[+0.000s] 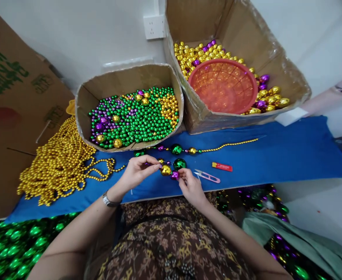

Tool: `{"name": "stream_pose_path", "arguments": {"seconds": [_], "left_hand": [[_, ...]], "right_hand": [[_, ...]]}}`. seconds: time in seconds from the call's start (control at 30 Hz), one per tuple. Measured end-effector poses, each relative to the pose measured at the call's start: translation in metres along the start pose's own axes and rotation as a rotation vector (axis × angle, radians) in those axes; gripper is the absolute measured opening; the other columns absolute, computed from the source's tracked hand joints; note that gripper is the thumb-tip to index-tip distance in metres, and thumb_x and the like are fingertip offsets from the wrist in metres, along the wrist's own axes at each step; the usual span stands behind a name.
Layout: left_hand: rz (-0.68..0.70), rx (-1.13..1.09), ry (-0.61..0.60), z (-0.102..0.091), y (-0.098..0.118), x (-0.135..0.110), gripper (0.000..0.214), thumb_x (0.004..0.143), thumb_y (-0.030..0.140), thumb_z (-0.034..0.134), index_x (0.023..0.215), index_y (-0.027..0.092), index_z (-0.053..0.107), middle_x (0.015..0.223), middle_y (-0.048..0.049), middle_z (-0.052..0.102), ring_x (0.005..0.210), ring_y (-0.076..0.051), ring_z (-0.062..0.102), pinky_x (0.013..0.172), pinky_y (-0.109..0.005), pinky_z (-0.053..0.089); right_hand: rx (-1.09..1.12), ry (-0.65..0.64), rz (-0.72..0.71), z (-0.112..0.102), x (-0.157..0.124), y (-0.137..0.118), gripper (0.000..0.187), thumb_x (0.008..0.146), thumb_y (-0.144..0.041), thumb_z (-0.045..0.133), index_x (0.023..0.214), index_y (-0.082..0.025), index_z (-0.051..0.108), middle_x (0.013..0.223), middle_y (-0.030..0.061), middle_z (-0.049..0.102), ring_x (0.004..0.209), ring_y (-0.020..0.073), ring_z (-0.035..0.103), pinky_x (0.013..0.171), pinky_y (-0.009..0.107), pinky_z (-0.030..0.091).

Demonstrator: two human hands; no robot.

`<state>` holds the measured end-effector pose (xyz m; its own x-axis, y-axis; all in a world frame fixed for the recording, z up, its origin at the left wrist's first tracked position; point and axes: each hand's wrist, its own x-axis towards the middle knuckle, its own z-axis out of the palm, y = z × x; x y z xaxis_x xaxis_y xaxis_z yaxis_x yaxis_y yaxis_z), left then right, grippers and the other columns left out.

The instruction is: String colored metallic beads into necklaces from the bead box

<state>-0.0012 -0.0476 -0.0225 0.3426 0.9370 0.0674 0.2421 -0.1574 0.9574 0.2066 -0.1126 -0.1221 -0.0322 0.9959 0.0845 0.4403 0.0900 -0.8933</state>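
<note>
A beaded strand with a large gold bead, a purple bead and a large green bead is between my hands, just above the blue cloth. My left hand pinches at the left side of the gold bead, thumb and forefinger together. The fingers of my right hand close on the purple bead from the right. Behind them, a strung row of mixed beads lies along the cloth and runs into a thin gold bead chain. Pink thread snips and a red lighter lie to the right.
A cardboard box of small green, purple and gold beads stands behind my hands. A taller box at back right holds gold and purple beads and a red plastic basket. Gold bead chains are heaped at left on the blue cloth.
</note>
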Motion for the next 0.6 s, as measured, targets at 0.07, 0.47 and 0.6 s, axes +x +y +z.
{"name": "stream_pose_path", "arguments": {"seconds": [0.07, 0.47, 0.6], "left_hand": [[0.093, 0.057, 0.016, 0.009, -0.004, -0.003, 0.012, 0.081, 0.027, 0.071, 0.082, 0.016, 0.071, 0.086, -0.0072, 0.073, 0.081, -0.016, 0.069, 0.071, -0.027, 0.056], [0.511, 0.343, 0.060, 0.015, 0.065, 0.023, 0.007, 0.087, 0.021, 0.063, 0.088, 0.016, 0.067, 0.080, -0.0026, 0.073, 0.071, -0.010, 0.067, 0.065, -0.021, 0.053], [0.438, 0.255, 0.077, 0.019, 0.078, 0.029, 0.010, 0.088, 0.025, 0.061, 0.088, 0.016, 0.066, 0.081, -0.0030, 0.072, 0.070, -0.011, 0.066, 0.065, -0.023, 0.053]], "right_hand": [[-0.107, -0.013, -0.038, -0.001, -0.001, 0.007, 0.027, 0.089, -0.017, 0.044, 0.114, -0.021, 0.053, 0.098, 0.0060, 0.071, 0.089, 0.0195, 0.070, 0.078, 0.032, 0.057], [-0.123, 0.093, -0.389, -0.055, 0.035, -0.062, 0.027, 0.097, -0.027, 0.046, 0.121, -0.021, 0.059, 0.109, 0.0076, 0.069, 0.094, 0.0174, 0.067, 0.086, 0.031, 0.054], [-0.049, -0.036, -0.397, -0.046, 0.044, -0.062, 0.025, 0.098, -0.030, 0.043, 0.107, -0.021, 0.065, 0.096, 0.0052, 0.072, 0.087, 0.0160, 0.068, 0.081, 0.029, 0.055]]}}
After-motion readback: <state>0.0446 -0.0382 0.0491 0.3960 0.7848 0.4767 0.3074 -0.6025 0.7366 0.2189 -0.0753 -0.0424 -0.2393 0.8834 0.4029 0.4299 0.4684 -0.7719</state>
